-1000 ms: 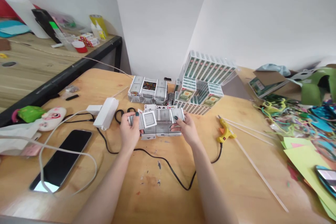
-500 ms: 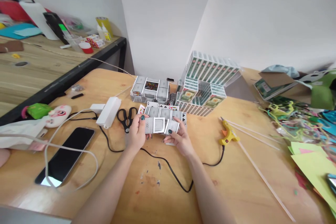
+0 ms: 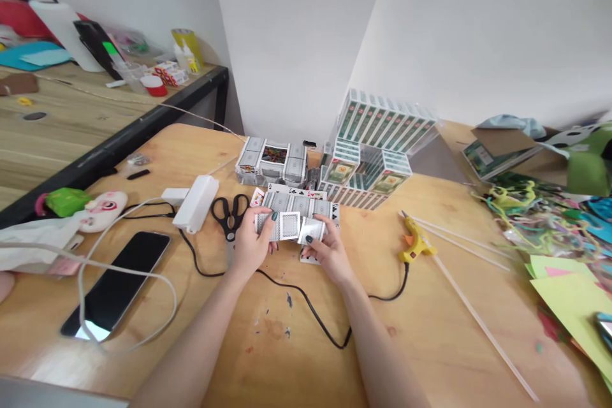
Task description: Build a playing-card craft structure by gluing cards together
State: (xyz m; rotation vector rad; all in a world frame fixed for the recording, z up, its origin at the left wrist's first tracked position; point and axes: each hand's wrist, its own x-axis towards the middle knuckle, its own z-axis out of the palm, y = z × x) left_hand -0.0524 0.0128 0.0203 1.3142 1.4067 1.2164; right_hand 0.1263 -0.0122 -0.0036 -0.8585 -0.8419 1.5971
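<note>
Between my hands, just above the wooden table, are several grey-backed playing cards. My left hand point(image 3: 253, 239) is closed on a joined strip of cards point(image 3: 280, 227), thumb on top and fingers beneath. A smaller card piece point(image 3: 312, 230) is pinched in my right hand point(image 3: 329, 254), its edge against or overlapping the strip's right end; I cannot tell if they are stuck together. Right behind them lies a layer of playing cards point(image 3: 296, 205), some face up. Farther back stands a box-like structure built of cards point(image 3: 272, 162).
Stacked card boxes point(image 3: 377, 153) stand at the back right. Black scissors point(image 3: 230, 213) lie left of my left hand, beside a white power strip point(image 3: 198, 203). A yellow glue gun point(image 3: 417, 242) rests at right, its black cord point(image 3: 315, 312) crossing before me. A phone point(image 3: 119, 280) lies at left.
The card piece in my right hand has turned from tilted to nearly in line with the strip. My left thumb has slid a little to the right over the strip.
</note>
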